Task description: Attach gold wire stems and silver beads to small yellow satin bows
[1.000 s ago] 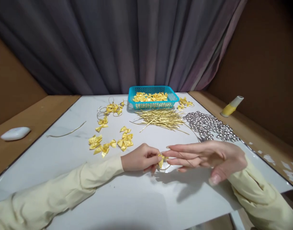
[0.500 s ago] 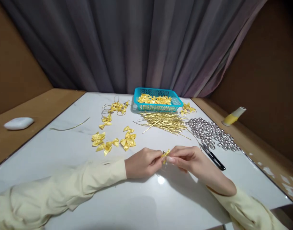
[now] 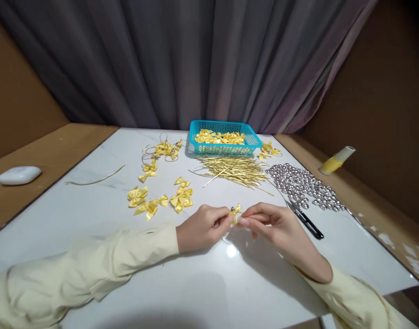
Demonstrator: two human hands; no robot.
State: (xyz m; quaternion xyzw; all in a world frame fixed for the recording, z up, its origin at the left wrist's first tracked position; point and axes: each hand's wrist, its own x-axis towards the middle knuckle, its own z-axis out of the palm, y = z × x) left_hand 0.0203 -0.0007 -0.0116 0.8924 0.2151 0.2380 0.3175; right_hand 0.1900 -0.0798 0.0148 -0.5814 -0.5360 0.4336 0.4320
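Over the front middle of the table, my left hand (image 3: 203,228) is closed in a pinch on a small yellow ribbon bow (image 3: 236,211). A small silver bead (image 3: 233,209) shows at the bow's upper left. My right hand (image 3: 281,228) is closed too, thumb and fingertips pinching a thin wire at the bow's right side. Part of that wire is hidden by the fingers. Loose yellow bows (image 3: 181,200) lie beyond my left hand. Close to my right hand are black-handled snips (image 3: 310,225) and a spread of silver beads (image 3: 298,185).
A blue basket (image 3: 224,150) of yellow bows stands at the back, with a heap of gold wire ties (image 3: 235,171) before it. Bows with wire loops (image 3: 166,148) lie back left. A single tie (image 3: 96,181), a white rounded object (image 3: 19,175) and a yellow-and-white tube (image 3: 337,161) lie towards the sides.
Both hands have shifted slightly up and left with the bow. The bow is turned more upright, and more wire shows between it and my right fingertips.
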